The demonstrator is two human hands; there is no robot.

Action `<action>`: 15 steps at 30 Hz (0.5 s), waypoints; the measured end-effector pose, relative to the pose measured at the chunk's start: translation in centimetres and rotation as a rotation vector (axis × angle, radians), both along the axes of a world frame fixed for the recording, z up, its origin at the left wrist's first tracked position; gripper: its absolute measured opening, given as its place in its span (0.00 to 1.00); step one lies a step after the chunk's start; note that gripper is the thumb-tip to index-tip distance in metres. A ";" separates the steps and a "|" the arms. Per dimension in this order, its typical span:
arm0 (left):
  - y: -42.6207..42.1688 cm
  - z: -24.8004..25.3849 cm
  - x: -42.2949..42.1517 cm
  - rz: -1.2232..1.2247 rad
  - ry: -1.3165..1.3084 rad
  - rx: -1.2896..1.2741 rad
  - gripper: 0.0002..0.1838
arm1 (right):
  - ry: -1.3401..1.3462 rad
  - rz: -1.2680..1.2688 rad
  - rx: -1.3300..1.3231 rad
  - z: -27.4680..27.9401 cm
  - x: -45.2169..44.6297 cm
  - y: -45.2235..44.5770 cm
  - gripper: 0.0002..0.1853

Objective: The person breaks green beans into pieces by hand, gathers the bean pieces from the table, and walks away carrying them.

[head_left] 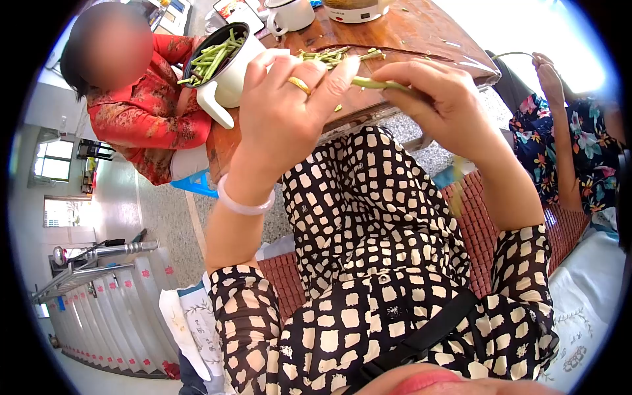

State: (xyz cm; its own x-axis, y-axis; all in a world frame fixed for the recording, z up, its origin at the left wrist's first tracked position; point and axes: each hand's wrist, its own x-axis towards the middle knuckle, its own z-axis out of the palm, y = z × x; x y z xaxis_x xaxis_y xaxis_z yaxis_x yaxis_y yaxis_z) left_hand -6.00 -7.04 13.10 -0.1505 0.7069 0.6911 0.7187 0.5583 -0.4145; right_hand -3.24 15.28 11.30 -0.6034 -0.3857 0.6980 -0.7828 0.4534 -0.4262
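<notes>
A green bean (375, 83) stretches between my two hands above the table's near edge. My left hand (283, 108), with a gold ring and a pale bangle at the wrist, has its fingers closed at one end of the bean. The fingers of my right hand (441, 99) are wrapped round the other end. Behind my left hand stands a white pot (227, 89) with a dark inside and a long handle, holding snapped bean pieces (217, 58). More bean pieces (332, 56) lie on the wooden table just beyond my fingers.
On the wooden table (421, 23) stand a white mug (289, 16) and an electric pot (355, 10); a long dark-red strip (401, 51) lies there. A person in red (141, 112) sits left, and a person in floral clothing (586, 145) sits right. A blue stool (195, 184) is below.
</notes>
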 end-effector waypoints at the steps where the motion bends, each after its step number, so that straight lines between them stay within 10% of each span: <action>1: 0.2 -0.3 0.1 -0.003 -0.030 0.008 0.14 | 0.001 0.005 0.031 0.0 0.2 0.0 0.10; 7: 0.2 -1.4 0.9 -0.089 -0.285 0.003 0.11 | -0.033 0.048 0.115 -2.9 -0.2 0.3 0.09; 15: 1.5 -6.0 1.5 -0.558 -1.278 1.336 0.09 | -0.591 -0.021 -0.298 -6.4 4.2 -3.2 0.08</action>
